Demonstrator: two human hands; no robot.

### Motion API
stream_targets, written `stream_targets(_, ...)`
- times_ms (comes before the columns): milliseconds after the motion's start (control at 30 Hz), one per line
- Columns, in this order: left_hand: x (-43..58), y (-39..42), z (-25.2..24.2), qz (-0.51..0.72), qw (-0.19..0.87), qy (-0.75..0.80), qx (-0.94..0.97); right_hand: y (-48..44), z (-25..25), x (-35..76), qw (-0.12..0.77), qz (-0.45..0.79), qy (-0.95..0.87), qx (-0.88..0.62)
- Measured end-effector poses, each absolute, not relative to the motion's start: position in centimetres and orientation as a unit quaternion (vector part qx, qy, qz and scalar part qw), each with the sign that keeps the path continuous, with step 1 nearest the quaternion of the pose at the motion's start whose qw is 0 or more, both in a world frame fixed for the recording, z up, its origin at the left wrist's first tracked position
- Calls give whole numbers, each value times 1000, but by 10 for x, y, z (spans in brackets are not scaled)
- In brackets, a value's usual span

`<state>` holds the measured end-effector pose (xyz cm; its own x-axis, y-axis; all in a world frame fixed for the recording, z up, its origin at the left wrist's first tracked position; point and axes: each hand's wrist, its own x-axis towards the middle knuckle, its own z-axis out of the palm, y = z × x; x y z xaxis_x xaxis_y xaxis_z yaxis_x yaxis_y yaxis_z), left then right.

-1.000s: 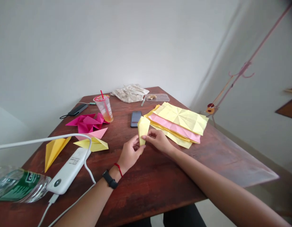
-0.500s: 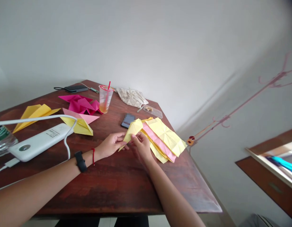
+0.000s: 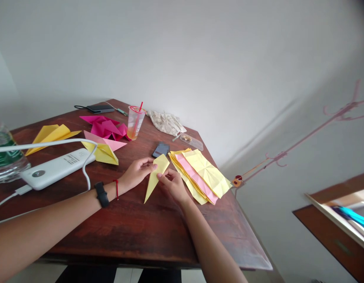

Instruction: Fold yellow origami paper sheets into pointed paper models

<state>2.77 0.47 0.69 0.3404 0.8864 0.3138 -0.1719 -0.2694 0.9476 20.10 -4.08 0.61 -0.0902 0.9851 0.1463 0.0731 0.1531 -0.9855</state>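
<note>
Head: yellow paper point(image 3: 154, 177) between fingers point(image 3: 164, 179)

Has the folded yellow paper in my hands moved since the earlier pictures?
Yes. Judged against the phone, the held yellow paper has shifted toward you and slightly left.

On the table point(image 3: 125, 232), a bottle point(image 3: 7, 163) and power bank point(image 3: 59, 168) are at frame left, paper sheets point(image 3: 205, 173) right of the centre-frame folded paper point(image 3: 160, 163), a phone point(image 3: 161, 149) behind it.
</note>
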Motion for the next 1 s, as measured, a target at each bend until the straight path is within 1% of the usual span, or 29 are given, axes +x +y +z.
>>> stream_targets(100, 24, 10, 6, 486, 489, 307, 656, -43, 5, 198, 461, 476, -600, -448)
stream_targets(200, 22, 11, 4, 447, 480, 313, 687, -41, 1, 198, 466, 503, -584, -435)
stream_targets(333, 22, 9, 2, 409, 512, 317, 686, -38, -4, 200, 510, 513, -543, -427)
stream_targets(467, 24, 9, 0, 403, 544, 313, 666, -36, -5, 202, 511, 502, -558, -419)
stream_targets(600, 28, 8, -2, 393, 639, 240, 617, -36, -8, 204, 516, 499, -550, -427)
stream_targets(700, 31, 5, -3, 355, 688, 196, 602, -37, -7, 203, 530, 478, -548, -436)
stream_targets(867, 31, 0, -4, 273, 703, 216, 619, -40, 1, 203, 541, 406, -566, -471)
stream_targets(1000, 31, -3, -5, 261, 716, 213, 612, -40, 1, 204, 561, 428, -546, -452)
